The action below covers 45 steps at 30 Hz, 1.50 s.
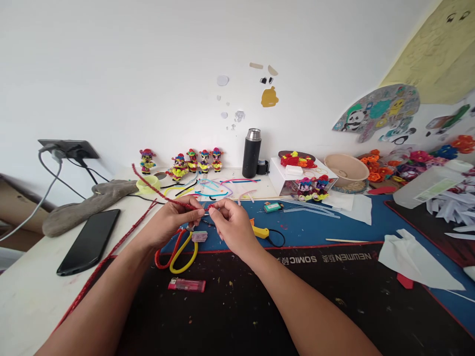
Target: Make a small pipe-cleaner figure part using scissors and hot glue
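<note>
A red pipe cleaner runs from the upper left into the fingers of my left hand, which pinches it near its curled end. My right hand pinches the small red curl at that end, its fingertips close to those of the left. Just below the left hand lie scissors with one red and one yellow handle loop. A small pale purple and green block rests by them. Nearer to me is a pink lighter. Partly behind my right hand sits a yellow-handled tool.
Another red pipe cleaner stretches along the left, near a black phone. Several pipe-cleaner figures, a black bottle and a white box stand along the wall. Underneath is a black mat over a blue one.
</note>
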Each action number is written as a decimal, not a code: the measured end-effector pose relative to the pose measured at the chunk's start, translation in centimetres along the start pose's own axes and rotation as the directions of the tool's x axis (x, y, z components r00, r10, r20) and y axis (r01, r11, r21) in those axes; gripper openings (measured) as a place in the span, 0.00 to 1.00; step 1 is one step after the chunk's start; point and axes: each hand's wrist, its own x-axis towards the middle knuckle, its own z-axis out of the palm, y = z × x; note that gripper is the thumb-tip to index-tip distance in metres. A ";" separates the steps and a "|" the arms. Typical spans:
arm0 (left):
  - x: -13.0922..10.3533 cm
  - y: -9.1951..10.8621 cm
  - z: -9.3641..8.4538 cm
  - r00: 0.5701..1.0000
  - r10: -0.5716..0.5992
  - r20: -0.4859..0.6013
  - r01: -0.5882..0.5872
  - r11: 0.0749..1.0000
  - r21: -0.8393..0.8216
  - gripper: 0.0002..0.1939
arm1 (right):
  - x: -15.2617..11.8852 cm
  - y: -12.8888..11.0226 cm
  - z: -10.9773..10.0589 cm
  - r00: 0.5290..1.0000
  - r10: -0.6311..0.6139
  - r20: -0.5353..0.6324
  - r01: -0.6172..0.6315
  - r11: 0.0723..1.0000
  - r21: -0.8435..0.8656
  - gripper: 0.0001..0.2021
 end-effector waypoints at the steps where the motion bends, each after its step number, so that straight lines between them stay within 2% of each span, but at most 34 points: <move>1: 0.0 0.0 0.0 1.000 -0.002 0.002 0.002 1.000 -0.001 0.15 | 0.0 0.0 0.0 1.000 -0.001 -0.001 0.001 1.000 -0.003 0.11; 8: 0.0 -0.2 0.0 1.000 -0.021 -0.005 0.020 0.993 -0.116 0.17 | -0.2 0.0 -0.1 0.999 -0.048 0.008 0.048 0.995 -0.084 0.10; 11: 0.1 -0.4 0.0 1.000 -0.029 -0.002 0.029 0.993 -0.113 0.17 | -0.2 -0.1 -0.2 0.998 -0.065 0.010 0.066 0.993 -0.102 0.09; 14: 0.1 -0.4 -0.3 1.000 -0.010 -0.009 0.010 0.999 -0.040 0.16 | -0.3 -0.3 -0.3 0.997 -0.073 0.021 0.076 0.986 -0.147 0.07; 18: -0.1 0.0 -1.0 1.000 0.029 0.004 -0.030 0.986 0.167 0.14 | -0.5 -0.8 -0.3 0.994 -0.058 0.097 0.082 0.961 -0.263 0.06; 22: -0.2 0.3 -1.0 0.999 0.033 0.041 -0.040 0.980 0.195 0.16 | -0.7 -0.8 -0.2 0.991 -0.071 0.109 0.104 0.938 -0.329 0.06; 28: -0.1 0.5 -0.3 0.999 0.038 0.000 -0.037 0.987 0.158 0.19 | -0.4 0.0 0.0 0.997 -0.043 0.063 0.059 0.957 -0.283 0.06; 37: -0.1 0.7 -0.2 1.000 0.003 0.018 -0.004 0.998 0.066 0.20 | -0.2 0.0 0.0 0.999 -0.029 0.031 0.034 0.983 -0.179 0.08; 45: -0.4 0.6 -0.2 0.996 -0.009 0.094 -0.002 0.994 0.114 0.16 | 0.0 0.2 0.0 1.000 -0.015 0.007 0.015 0.999 -0.045 0.10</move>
